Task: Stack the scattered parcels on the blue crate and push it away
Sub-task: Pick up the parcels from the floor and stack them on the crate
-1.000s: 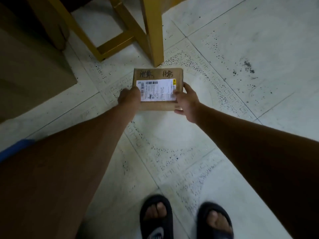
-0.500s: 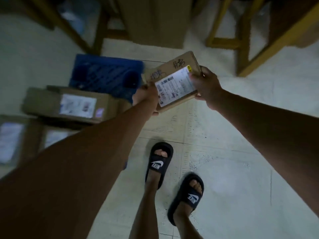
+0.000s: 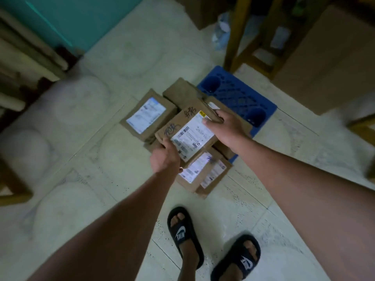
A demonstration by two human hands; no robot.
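A flat brown parcel [image 3: 188,126] with a white label and black handwriting is held between both hands. My left hand [image 3: 165,159] grips its near left corner. My right hand [image 3: 227,126] grips its far right edge, thumb on the label. It hovers over several other brown parcels [image 3: 149,116] piled on the blue crate [image 3: 239,94]. Two more labelled parcels [image 3: 199,173] lie at the pile's near side. Only the crate's far right part shows; the rest is covered by parcels.
Yellow wooden furniture legs [image 3: 233,37] and a large cardboard box [image 3: 328,63] stand just behind the crate at the right. A teal wall [image 3: 81,19] and rolled mats [image 3: 24,49] lie at the left. My feet in black slides [image 3: 186,236] stand on the pale tiled floor.
I have turned left with the parcel in both hands. The crate and its pile have moved from the left of view to the centre, and the parcel now hangs over the pile.
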